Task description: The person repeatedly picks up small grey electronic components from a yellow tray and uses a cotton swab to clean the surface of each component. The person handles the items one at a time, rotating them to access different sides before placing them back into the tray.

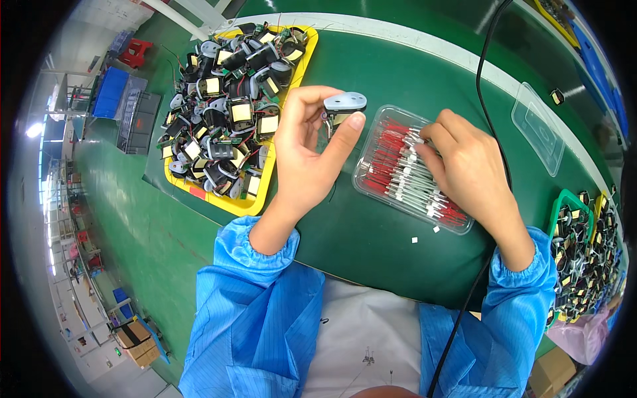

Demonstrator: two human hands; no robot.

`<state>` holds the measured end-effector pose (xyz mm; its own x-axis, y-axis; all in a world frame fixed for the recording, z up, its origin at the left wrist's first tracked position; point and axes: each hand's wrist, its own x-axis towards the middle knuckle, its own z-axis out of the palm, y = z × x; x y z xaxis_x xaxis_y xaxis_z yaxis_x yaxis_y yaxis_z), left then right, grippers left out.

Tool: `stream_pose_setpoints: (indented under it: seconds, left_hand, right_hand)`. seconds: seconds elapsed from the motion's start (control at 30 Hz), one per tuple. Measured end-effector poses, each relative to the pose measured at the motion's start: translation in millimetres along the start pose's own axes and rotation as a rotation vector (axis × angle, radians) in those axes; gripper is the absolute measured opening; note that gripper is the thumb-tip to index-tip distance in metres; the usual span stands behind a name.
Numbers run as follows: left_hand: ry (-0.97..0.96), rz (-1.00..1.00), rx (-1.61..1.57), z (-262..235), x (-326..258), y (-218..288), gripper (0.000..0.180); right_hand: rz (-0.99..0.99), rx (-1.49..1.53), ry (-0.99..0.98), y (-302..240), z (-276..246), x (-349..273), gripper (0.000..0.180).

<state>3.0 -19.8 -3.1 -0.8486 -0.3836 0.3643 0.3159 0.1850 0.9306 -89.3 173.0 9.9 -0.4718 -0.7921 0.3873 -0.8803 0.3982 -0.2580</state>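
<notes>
Raised over the green table, my left hand (305,136) pinches a small electronic part (345,102) with a rounded grey plastic cap; wires hang from it. My right hand (464,156) reaches into a clear plastic box (378,191) full of thin red and white leads (406,179) laid side by side. Its thumb and forefinger close together among the white ends of the leads. Whether one is gripped between them is hidden.
Left of my left hand, a yellow tray (264,189) is heaped with similar parts. A clear lid (539,129) lies at the right, near a black cable (488,109). Small white bits (415,240) lie before the box. A green basket (555,209) of parts stands far right.
</notes>
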Motion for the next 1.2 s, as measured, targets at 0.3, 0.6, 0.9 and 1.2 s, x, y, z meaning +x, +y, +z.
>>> stream_pose_setpoints:
  seconds: [0.3,0.6,0.9,1.2]
  left_hand:
    - [-0.006,-0.005,-0.012,0,0,-1,0.025]
    - [-0.046,0.013,-0.075,-1,1,1,0.028]
    - [-0.225,-0.228,-0.481,-5,1,7,0.035]
    - [-0.317,-0.187,-0.449,1,-9,9,0.044]
  right_hand:
    - [0.074,0.071,0.032,-5,2,0,0.014]
    - [0.284,0.408,0.055,-1,-32,5,0.015]
    - [0.02,1.283,0.259,13,-53,0,0.039]
    - [0.32,1.193,0.391,-10,-52,-8,0.044]
